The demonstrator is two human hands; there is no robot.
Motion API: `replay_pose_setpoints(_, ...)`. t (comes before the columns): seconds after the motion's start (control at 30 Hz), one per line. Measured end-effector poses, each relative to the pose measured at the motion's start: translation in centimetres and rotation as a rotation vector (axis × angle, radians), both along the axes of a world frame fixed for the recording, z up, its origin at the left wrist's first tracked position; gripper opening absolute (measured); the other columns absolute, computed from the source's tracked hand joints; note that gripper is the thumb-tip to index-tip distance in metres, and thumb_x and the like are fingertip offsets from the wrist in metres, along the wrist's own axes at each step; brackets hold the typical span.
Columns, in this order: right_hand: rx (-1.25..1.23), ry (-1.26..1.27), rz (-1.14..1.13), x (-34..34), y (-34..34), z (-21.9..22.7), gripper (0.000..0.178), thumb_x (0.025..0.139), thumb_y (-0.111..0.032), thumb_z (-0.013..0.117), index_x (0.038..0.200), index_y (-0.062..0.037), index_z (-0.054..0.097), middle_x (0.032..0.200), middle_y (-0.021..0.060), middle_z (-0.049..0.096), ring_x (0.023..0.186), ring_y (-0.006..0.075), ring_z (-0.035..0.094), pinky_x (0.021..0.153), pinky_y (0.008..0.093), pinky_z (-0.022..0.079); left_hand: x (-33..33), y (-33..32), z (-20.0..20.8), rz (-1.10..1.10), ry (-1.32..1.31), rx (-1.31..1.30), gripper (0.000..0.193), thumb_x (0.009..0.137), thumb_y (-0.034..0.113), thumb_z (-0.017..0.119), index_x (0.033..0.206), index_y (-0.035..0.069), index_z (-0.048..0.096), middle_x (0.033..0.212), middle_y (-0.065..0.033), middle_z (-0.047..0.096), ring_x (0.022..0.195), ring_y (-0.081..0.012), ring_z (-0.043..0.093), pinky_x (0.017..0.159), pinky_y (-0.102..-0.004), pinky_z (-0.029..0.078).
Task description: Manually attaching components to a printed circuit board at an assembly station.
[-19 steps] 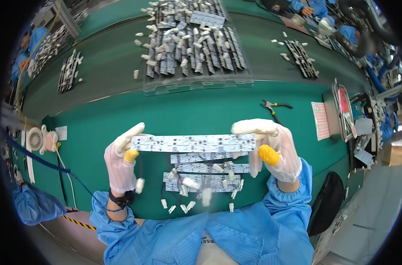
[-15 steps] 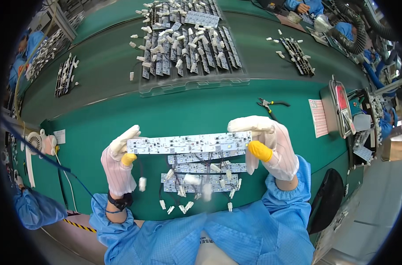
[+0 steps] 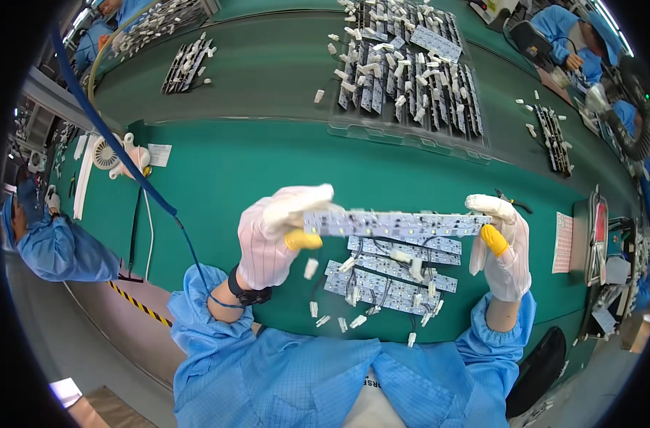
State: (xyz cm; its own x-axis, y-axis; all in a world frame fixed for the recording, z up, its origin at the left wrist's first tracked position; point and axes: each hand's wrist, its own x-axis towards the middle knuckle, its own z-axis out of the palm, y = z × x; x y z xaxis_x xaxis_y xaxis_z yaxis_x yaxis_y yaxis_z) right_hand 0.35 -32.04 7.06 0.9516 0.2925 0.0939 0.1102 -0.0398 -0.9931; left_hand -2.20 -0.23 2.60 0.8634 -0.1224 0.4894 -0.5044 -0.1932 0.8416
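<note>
My left hand (image 3: pixel 278 225), in a white glove with a yellow thumb cot, pinches the left end of a long narrow LED circuit board (image 3: pixel 396 224). At its other end my right hand (image 3: pixel 503 235), gloved the same way, grips the board between fingers and yellow-tipped thumb. The strip is held level above the bench, its component side toward me and slightly blurred. Below it, several similar boards (image 3: pixel 382 287) lie on the green mat with dark wires and white connectors (image 3: pixel 358 321) around them. Part of these is hidden behind the raised board.
A clear plastic tray (image 3: pixel 410 143) full of wired boards stands at the back. Smaller board stacks (image 3: pixel 186 65) (image 3: pixel 553 139) lie on either side. Pliers (image 3: pixel 519 203) rest beyond my right hand, near a metal box (image 3: pixel 596 228). A small fan (image 3: pixel 114 153) and blue cable (image 3: pixel 136 167) are left.
The view has turned left, so the scene appears shifted right. Both hands still hold the board; its face is tipped more, appearing narrower, and my left hand shows more of its back.
</note>
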Motion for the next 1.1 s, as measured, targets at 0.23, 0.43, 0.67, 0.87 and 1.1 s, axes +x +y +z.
replay_pose_setpoints(0.23, 0.001, 0.046, -0.031, -0.7, 1.2, 0.5, 0.050, 0.083, -0.031, 0.065, 0.113, 0.0077, 0.054, 0.079, 0.0103, 0.063, 0.041, 0.0089, 0.051, 0.039, 0.0178, 0.036, 0.9, -0.3, 1.2, 0.178, 0.325, 0.019, 0.048, 0.085, 0.030, 0.066, 0.122, -0.001, 0.059, 0.098, -0.0107, 0.069, 0.081, -0.0155, 0.064, 0.076, -0.0263, 0.050)
replay_pose_setpoints(0.43, 0.001, 0.098, -0.033, 0.1, 0.2, 0.6, 0.034, 0.088, -0.017, 0.057, 0.115, 0.0039, 0.057, 0.076, 0.0068, 0.063, 0.046, 0.0081, 0.054, 0.043, 0.0188, 0.038, 0.3, -0.2, 0.6, 0.042, 0.204, -0.070, 0.058, 0.081, 0.045, 0.065, 0.116, -0.002, 0.061, 0.102, -0.0145, 0.068, 0.092, -0.0207, 0.065, 0.082, -0.0291, 0.049)
replay_pose_setpoints(0.67, 0.002, 0.109, -0.022, -0.2, 0.4, 0.7, 0.034, 0.089, -0.019, 0.058, 0.114, 0.0028, 0.058, 0.074, 0.0074, 0.062, 0.046, 0.0079, 0.054, 0.043, 0.0184, 0.037, -0.2, -0.3, 0.2, 0.070, 0.246, -0.110, 0.059, 0.080, 0.043, 0.066, 0.117, -0.003, 0.061, 0.101, -0.0131, 0.067, 0.089, -0.0190, 0.064, 0.079, -0.0286, 0.050)
replay_pose_setpoints(0.87, -0.010, 0.044, -0.029, -0.3, 0.2, 0.2, 0.044, 0.086, -0.027, 0.064, 0.112, 0.0070, 0.056, 0.061, 0.0041, 0.059, 0.041, 0.0072, 0.050, 0.040, 0.0185, 0.036, 0.3, -0.6, 0.8, 0.155, 0.252, -0.055, 0.060, 0.082, 0.045, 0.066, 0.119, -0.002, 0.060, 0.099, -0.0116, 0.067, 0.087, -0.0145, 0.062, 0.078, -0.0262, 0.049)
replay_pose_setpoints(1.1, 0.057, 0.070, 0.070, -0.4, 0.2, 0.4, 0.044, 0.084, -0.023, 0.064, 0.114, 0.0076, 0.056, 0.061, 0.0071, 0.061, 0.044, 0.0086, 0.054, 0.043, 0.0183, 0.037, 0.7, -0.5, 1.2, 0.216, 0.388, -0.011, 0.061, 0.082, 0.045, 0.067, 0.123, 0.000, 0.059, 0.106, -0.0123, 0.067, 0.093, -0.0142, 0.061, 0.083, -0.0262, 0.046)
